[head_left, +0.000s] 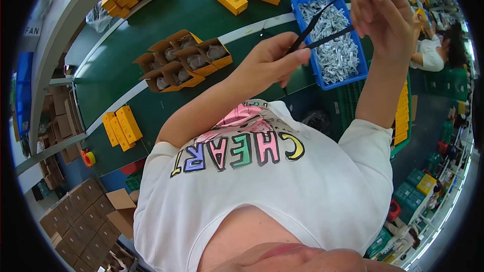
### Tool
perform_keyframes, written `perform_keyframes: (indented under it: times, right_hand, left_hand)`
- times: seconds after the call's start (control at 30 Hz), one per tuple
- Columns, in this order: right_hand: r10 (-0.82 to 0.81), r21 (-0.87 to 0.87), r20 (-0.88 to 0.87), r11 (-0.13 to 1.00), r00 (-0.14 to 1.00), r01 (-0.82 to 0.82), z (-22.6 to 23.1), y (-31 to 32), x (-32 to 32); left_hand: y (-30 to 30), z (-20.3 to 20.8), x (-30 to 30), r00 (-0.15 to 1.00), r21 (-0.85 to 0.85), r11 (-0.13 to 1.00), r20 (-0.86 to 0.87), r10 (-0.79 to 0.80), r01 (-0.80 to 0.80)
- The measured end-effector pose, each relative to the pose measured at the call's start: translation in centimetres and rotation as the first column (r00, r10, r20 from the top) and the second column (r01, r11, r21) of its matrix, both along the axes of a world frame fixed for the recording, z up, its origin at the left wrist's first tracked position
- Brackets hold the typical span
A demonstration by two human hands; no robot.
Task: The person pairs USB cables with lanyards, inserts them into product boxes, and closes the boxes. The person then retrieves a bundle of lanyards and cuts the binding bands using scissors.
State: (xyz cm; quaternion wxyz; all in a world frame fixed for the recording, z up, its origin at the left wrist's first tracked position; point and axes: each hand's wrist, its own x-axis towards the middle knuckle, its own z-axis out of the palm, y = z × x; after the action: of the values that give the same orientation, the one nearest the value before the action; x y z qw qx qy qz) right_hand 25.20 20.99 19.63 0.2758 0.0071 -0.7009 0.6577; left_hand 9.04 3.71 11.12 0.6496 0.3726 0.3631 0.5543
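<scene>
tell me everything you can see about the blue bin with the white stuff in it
The blue bin is a shallow rectangular tray that looks like moulded plastic, with a raised rim and straight walls. It sits on the green belt beside a white dividing strip. It is filled nearly to the rim with small white bagged bundles. In the picture the left hand, the right hand and the thin black strand between them overlap it; whether they touch it cannot be told.

Contents of the blue bin (302, 9) blur, perhaps bagged cables.
</scene>
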Motion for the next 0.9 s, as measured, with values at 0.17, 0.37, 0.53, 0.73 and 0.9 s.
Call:
perform_keyframes:
  times: [0.17, 0.37, 0.53, 0.73, 0.9]
  right_hand:
    - [-0.365, -0.038, 0.162, 0.926, 0.917, 0.376, -8.6, 5.9, 4.0]
    - [-0.822, 0.673, 0.509, 0.564, 0.253, 0.479, -37.2, 17.3, 6.9]
    - [-0.926, 0.84, 0.37, 0.366, 0.07, 0.402, -43.3, 18.3, 5.4]
    - [-0.948, 0.629, 0.285, 0.297, 0.142, 0.718, -41.4, 18.7, 6.4]
    - [-0.394, -0.207, 0.457, 0.825, 0.797, 0.526, -28.3, 7.4, 1.5]
  left_hand:
    - [-2.2, -5.0, -2.6, 0.901, -0.052, 0.902, 0.05, 0.43, -0.428]
    - [-4.7, -5.3, -4.0, 0.743, -0.042, 0.985, -0.662, 0.097, -0.166]
    - [-5.7, -6.2, -2.8, 0.707, 0.171, 0.907, -0.576, 0.409, -0.385]
    - [-6.2, -7.8, -2.3, 0.906, -0.119, 0.9, 0.015, 0.423, -0.419]
    - [-6.0, -8.1, -1.8, 0.871, -0.273, 0.829, -0.207, 0.446, -0.489]
